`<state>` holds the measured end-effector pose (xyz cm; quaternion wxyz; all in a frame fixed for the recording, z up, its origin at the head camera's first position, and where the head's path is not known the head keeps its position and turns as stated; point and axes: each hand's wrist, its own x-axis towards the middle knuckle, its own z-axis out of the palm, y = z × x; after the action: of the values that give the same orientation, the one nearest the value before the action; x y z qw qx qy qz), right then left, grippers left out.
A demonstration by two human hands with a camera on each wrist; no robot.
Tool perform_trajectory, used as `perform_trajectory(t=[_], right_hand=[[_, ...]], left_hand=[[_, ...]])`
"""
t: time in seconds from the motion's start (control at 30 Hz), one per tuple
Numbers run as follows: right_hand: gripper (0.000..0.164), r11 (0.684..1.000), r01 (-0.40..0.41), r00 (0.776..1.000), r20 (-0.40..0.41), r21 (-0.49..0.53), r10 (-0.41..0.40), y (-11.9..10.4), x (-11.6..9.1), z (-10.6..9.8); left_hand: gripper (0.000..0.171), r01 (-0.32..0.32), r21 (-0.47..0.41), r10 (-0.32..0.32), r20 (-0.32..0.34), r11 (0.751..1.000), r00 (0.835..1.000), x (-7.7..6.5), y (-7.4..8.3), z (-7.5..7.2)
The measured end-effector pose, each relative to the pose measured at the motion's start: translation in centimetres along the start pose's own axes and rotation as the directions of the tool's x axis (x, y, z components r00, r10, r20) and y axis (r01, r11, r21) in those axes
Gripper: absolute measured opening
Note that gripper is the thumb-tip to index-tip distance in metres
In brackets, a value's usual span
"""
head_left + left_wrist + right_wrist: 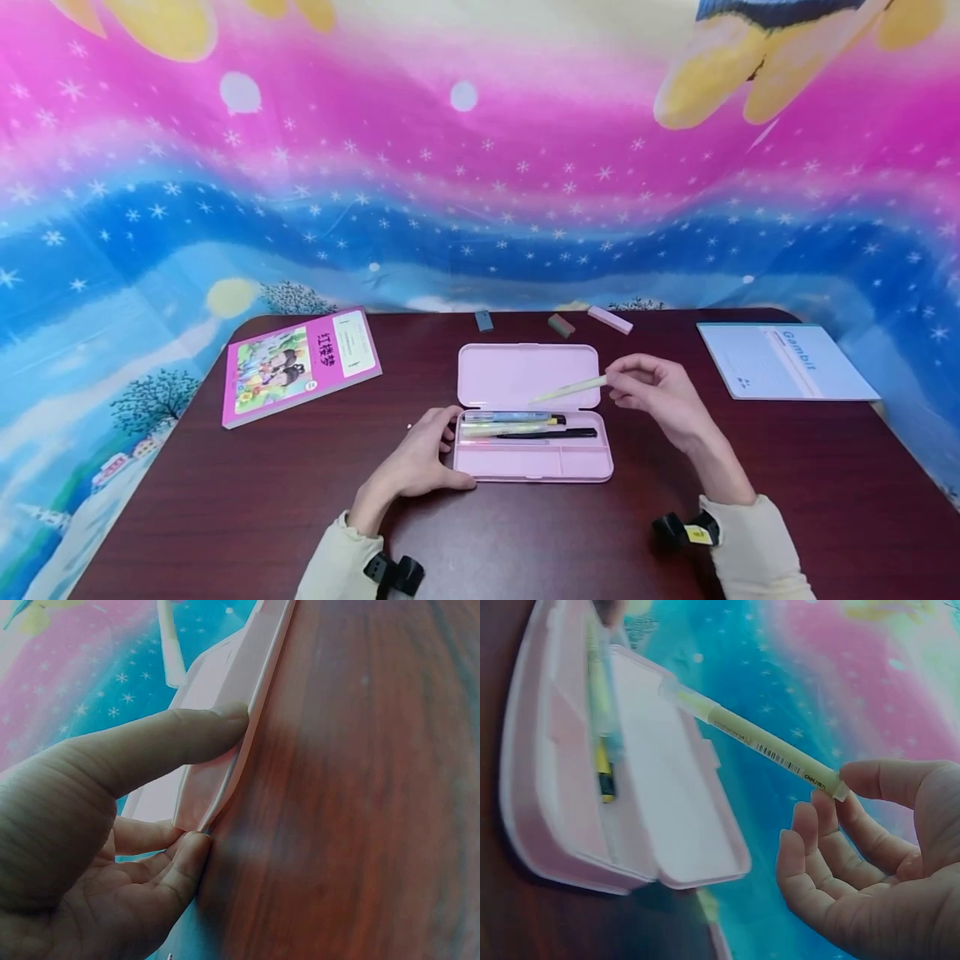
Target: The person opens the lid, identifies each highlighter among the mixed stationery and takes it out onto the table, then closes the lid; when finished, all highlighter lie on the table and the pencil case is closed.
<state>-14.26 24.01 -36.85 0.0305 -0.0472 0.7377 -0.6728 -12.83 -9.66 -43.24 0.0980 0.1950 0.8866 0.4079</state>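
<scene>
The right hand (667, 400) pinches a yellow pen (572, 387), its axis pointing left, slightly downward; the left hand (420, 457) grips the case (506, 462). Only right wrist view shows the barcode (778, 759), and perhaps clear cap (688, 700).

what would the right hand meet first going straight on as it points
Most likely the open lid of the pencil case, the pen in the right hand leading; height above the lid is hard to judge, so it might pass over.
</scene>
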Motion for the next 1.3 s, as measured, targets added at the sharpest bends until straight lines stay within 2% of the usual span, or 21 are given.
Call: perform_trajectory(t=[0.1, 0.33, 0.63, 0.77, 1.03, 1.1, 1.17, 1.23, 1.3], right_hand=[[0.009, 1.000, 0.019, 1.000, -0.015, 0.019, -0.019, -0.6, 0.3, -0.7], [0.008, 0.998, 0.045, 0.999, -0.029, 0.045, -0.044, -0.8, 0.4, -3.6], [0.009, 0.996, -0.019, 0.998, -0.066, 0.089, 0.025, 1.0, -1.2, -7.7], [0.010, 0.992, -0.057, 0.997, -0.050, 0.116, 0.063, 1.6, -1.6, -9.3], [0.011, 0.983, -0.141, 0.989, -0.028, 0.119, 0.145, 3.3, -1.3, -10.9], [0.009, 0.980, -0.176, 0.983, -0.033, 0.090, 0.180, 3.8, -1.1, -11.1], [0.016, 0.980, -0.201, 0.979, -0.040, -0.001, 0.201, 4.2, -0.8, -11.2], [0.028, 0.965, -0.202, 0.979, -0.049, -0.165, 0.197, 4.5, -0.4, -11.3], [0.038, 0.921, -0.182, 0.983, -0.049, -0.344, 0.176, 4.7, 0.0, -11.5]], left_hand=[[0.089, -0.001, -0.001, 0.001, -0.001, 1.000, 1.000, 0.0, 0.0, 0.0], [0.089, -0.007, -0.007, 0.007, 0.005, 1.000, 1.000, 0.0, 0.0, 0.1], [0.089, -0.020, -0.003, 0.020, 0.004, 1.000, 1.000, -0.1, 0.0, 0.1], [0.090, -0.013, 0.000, 0.013, 0.004, 1.000, 1.000, -0.1, 0.0, 0.0], [0.090, -0.008, -0.002, 0.008, 0.003, 1.000, 1.000, 0.0, -0.1, -0.1], [0.089, -0.005, -0.005, 0.005, 0.006, 1.000, 1.000, -0.1, -0.1, -0.1], [0.090, -0.003, -0.004, 0.003, 0.008, 1.000, 1.000, -0.1, -0.2, 0.0], [0.090, -0.007, 0.000, 0.007, 0.007, 1.000, 1.000, 0.0, -0.3, 0.0], [0.090, -0.011, 0.005, 0.011, 0.002, 1.000, 1.000, 0.0, -0.3, 0.0]])
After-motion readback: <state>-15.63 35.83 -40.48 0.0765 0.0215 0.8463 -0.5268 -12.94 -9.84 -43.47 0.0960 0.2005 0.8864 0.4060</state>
